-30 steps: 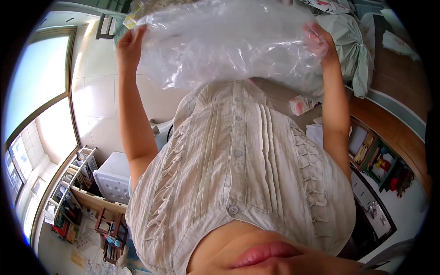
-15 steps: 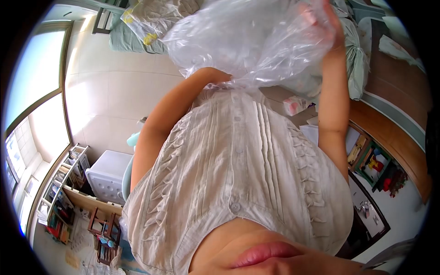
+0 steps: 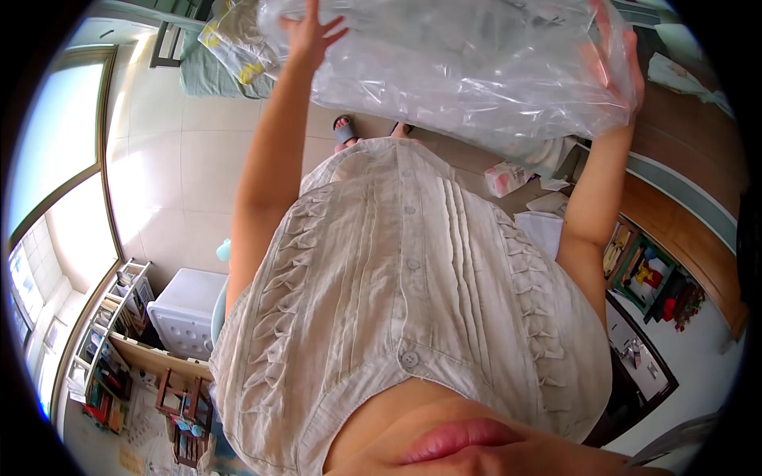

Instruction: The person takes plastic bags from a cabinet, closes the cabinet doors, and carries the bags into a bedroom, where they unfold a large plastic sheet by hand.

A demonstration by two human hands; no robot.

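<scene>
A large, crinkled clear plastic bag (image 3: 468, 71) spreads across the top of the view, in front of my body. My left hand (image 3: 311, 38) is raised at its left side with the fingers spread apart; whether it touches the plastic is unclear. At the right end, my right hand (image 3: 617, 67) holds the bag. Some of its fingers show through the clear film, and the thumb and fingers look extended around the plastic. What lies under or inside the bag is hard to make out.
A bed or couch with a patterned cloth (image 3: 238, 47) is at the upper left. My sandalled foot (image 3: 344, 131) stands on the tiled floor (image 3: 210, 135). A tissue pack (image 3: 508, 178) lies right of it. A white bin (image 3: 189, 309) and a wooden shelf (image 3: 683, 246) flank me.
My left hand has moved from close to my body, under the plastic, out to the upper left with fingers spread. My right hand has shifted right and lower, and the bag is spread wider and flatter.
</scene>
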